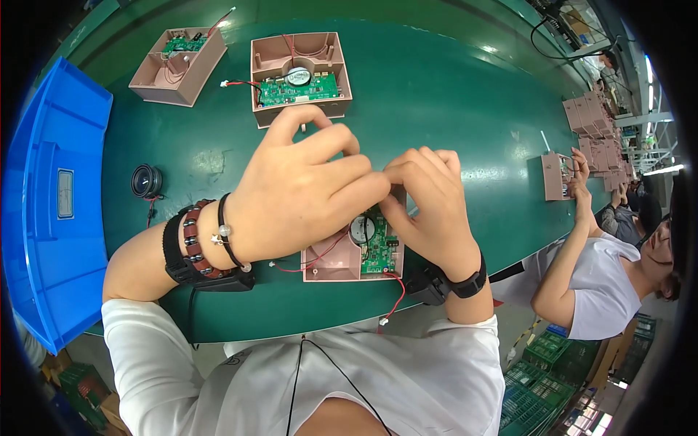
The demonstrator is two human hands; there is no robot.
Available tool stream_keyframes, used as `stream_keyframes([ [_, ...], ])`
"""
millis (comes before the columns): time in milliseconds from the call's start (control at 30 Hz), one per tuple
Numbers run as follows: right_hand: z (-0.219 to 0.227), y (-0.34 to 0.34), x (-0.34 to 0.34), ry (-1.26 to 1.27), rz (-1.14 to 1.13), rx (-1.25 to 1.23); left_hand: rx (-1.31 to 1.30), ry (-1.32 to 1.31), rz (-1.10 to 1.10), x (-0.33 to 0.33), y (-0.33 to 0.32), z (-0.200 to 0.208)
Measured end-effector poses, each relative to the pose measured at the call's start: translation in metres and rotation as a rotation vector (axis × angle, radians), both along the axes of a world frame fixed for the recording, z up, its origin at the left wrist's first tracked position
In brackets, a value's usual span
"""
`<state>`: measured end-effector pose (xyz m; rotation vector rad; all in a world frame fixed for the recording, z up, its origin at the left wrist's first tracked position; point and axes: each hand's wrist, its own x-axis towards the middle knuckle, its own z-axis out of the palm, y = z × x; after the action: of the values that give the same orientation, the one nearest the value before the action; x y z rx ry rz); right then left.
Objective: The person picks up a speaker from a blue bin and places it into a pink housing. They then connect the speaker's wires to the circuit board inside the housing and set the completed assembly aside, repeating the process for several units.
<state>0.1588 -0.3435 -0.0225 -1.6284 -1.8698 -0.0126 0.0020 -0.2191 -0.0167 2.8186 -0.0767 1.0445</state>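
Observation:
A pinkish-brown plastic box (331,270) lies on the table close to my body. It holds a green circuit board (378,251) and a round silver part (362,229), with red wires ending in white plugs at its sides. My left hand (302,178) reaches over the box's far part, fingers bent, index finger drawn in toward my right hand. My right hand (434,207) meets it above the box's far right corner, thumb and index finger pinched together. Whatever sits between the fingertips is hidden, and my hands cover the box's far side.
Two similar open boxes stand farther off, one (338,65) beyond my left hand, another (198,69) to its left. A small black speaker (146,180) lies near the blue bin (43,174) at the left. On the right, a co-worker (603,280) handles another box (555,176) beside stacked boxes (589,116).

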Motion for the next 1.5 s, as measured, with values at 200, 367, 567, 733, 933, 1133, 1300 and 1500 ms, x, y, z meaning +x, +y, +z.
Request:
stream_keyframes([
  [200,0.002,-0.003,0.007,0.062,0.039,-0.122,-0.112,0.190,0.120,-0.007,0.005,0.021],
  [367,-0.001,0.000,0.012,0.260,0.061,-0.210,-0.055,0.533,0.072,-0.019,0.013,0.021],
  [567,-0.013,0.001,0.015,0.512,0.062,-0.278,-0.039,0.581,0.031,-0.026,0.012,0.022],
  [733,-0.014,0.001,0.014,0.390,0.041,-0.303,-0.024,0.580,0.075,-0.026,0.009,0.021],
  [933,-0.010,-0.002,0.016,0.275,0.081,-0.310,-0.073,0.741,0.085,-0.023,0.007,0.027],
  [1133,-0.013,0.000,0.014,0.309,0.069,-0.336,-0.062,0.609,0.043,-0.025,0.012,0.018],
  [1300,-0.008,0.000,0.014,0.333,0.085,-0.354,-0.059,0.609,0.045,-0.024,0.012,0.021],
  [1500,-0.010,0.000,0.016,0.313,0.098,-0.326,-0.050,0.613,0.043,-0.025,0.013,0.021],
])
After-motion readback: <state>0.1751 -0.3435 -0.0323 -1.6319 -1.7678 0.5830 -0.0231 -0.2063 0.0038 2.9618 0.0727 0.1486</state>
